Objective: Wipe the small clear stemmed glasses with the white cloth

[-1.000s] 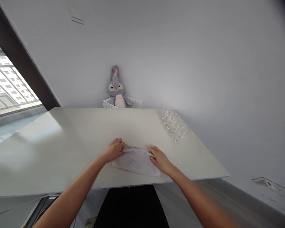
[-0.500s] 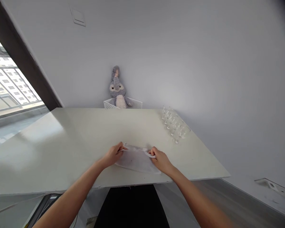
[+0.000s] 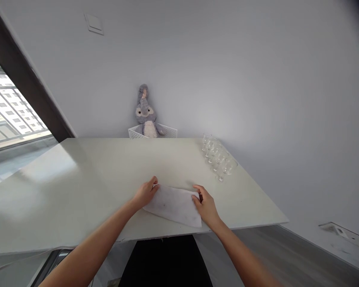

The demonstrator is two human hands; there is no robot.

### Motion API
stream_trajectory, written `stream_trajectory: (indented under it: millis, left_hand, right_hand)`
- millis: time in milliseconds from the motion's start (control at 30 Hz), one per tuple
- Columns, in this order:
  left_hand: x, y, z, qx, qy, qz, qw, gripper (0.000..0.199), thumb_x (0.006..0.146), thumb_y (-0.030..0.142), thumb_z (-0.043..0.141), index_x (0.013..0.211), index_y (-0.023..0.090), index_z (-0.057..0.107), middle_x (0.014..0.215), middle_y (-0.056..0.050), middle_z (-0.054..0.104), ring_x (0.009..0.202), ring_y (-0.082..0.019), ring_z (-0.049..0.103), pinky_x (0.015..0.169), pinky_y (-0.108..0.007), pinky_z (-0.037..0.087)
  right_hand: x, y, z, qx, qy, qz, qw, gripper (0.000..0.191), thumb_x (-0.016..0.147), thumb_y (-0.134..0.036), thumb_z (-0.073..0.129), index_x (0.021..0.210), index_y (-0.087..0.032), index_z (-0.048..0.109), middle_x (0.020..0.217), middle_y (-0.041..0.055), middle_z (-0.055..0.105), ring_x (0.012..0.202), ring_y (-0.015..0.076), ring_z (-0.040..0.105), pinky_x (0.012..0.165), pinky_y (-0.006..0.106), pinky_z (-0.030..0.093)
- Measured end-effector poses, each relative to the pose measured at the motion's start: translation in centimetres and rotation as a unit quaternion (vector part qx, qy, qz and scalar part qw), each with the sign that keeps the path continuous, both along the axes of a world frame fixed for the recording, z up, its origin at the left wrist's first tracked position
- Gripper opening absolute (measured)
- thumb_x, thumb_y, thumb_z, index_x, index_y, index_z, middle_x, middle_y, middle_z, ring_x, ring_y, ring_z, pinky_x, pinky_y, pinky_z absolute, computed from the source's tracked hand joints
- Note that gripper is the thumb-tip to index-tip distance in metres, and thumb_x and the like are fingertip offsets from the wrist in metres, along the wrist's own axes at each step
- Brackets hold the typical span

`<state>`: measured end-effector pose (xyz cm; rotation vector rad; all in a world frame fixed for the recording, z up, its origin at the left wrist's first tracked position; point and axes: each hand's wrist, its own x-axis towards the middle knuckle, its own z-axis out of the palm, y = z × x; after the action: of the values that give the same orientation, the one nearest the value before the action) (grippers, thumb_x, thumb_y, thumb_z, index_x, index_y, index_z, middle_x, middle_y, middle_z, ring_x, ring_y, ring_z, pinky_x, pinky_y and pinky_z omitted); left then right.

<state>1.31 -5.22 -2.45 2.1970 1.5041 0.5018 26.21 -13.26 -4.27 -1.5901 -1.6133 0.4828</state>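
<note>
A white cloth (image 3: 174, 205), folded into a rough strip and marked with a small dark spot, lies near the table's front edge. At its upper left corner, my left hand (image 3: 146, 193) pinches the cloth between thumb and fingers. My right hand (image 3: 207, 205) is at the upper right corner, thumb and index finger apart, the thumb resting on the cloth's edge. Some of the right hand's other fingers are curled out of sight.
Several clear stemmed glasses (image 3: 217, 156) stand in rows along the right side of the white table (image 3: 107, 171). Behind the table's far edge, a grey plush rabbit (image 3: 150, 128) sits in a white perforated basket (image 3: 169, 132). A black chair (image 3: 166, 263) is below the front edge.
The cloth's upper layer has come down toward me, so it now lies as a flatter folded strip. My right hand has loosened from its pinch, its fingers spreading.
</note>
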Motion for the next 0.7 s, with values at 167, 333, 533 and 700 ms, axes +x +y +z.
stream_trajectory:
  millis: [167, 333, 533, 700]
  left_hand:
    - [0.5, -0.4, 0.1, 0.002, 0.067, 0.018, 0.998, 0.017, 0.085, 0.033, 0.029, 0.091, 0.021, 0.040, 0.072, -0.002, 0.056, 0.066, -0.016, 0.052, 0.057, -0.026, 0.032]
    - [1.0, -0.3, 0.2, -0.004, 0.146, 0.031, 0.989, 0.024, 0.086, 0.037, 0.027, 0.095, 0.021, 0.043, 0.074, -0.005, 0.060, 0.069, -0.019, 0.057, 0.057, -0.027, 0.032]
    - [-0.5, 0.1, 1.6, 0.078, 0.198, 0.050, 0.976, 0.023, 0.085, 0.033, 0.033, 0.098, 0.019, 0.046, 0.084, -0.007, 0.059, 0.078, -0.020, 0.056, 0.062, -0.028, 0.035]
    - [-1.4, -3.4, 2.5, 0.187, 0.120, -0.024, 0.975, 0.025, 0.087, 0.026, 0.028, 0.085, 0.019, 0.052, 0.083, -0.006, 0.055, 0.078, -0.016, 0.051, 0.066, -0.028, 0.037]
  right_hand:
    - [0.3, -0.3, -0.4, 0.018, -0.051, -0.005, 0.999, 0.033, 0.077, -0.022, 0.041, 0.110, -0.020, 0.048, 0.102, 0.0061, 0.055, 0.086, 0.0175, 0.054, 0.076, 0.032, 0.044]
    - [0.3, -0.3, 0.2, -0.044, -0.178, 0.005, 0.983, 0.039, 0.079, -0.017, 0.038, 0.117, -0.022, 0.044, 0.106, 0.0056, 0.054, 0.077, 0.0164, 0.057, 0.068, 0.030, 0.044]
    - [-0.2, -0.6, 0.7, -0.093, -0.283, -0.020, 0.954, 0.041, 0.082, -0.020, 0.038, 0.122, -0.023, 0.042, 0.107, 0.0064, 0.051, 0.067, 0.0135, 0.056, 0.058, 0.026, 0.041]
    - [-0.5, -1.7, 1.8, 0.086, -0.277, 0.021, 0.957, 0.034, 0.084, -0.018, 0.035, 0.113, -0.019, 0.052, 0.111, 0.0119, 0.049, 0.087, 0.0205, 0.052, 0.070, 0.035, 0.045]
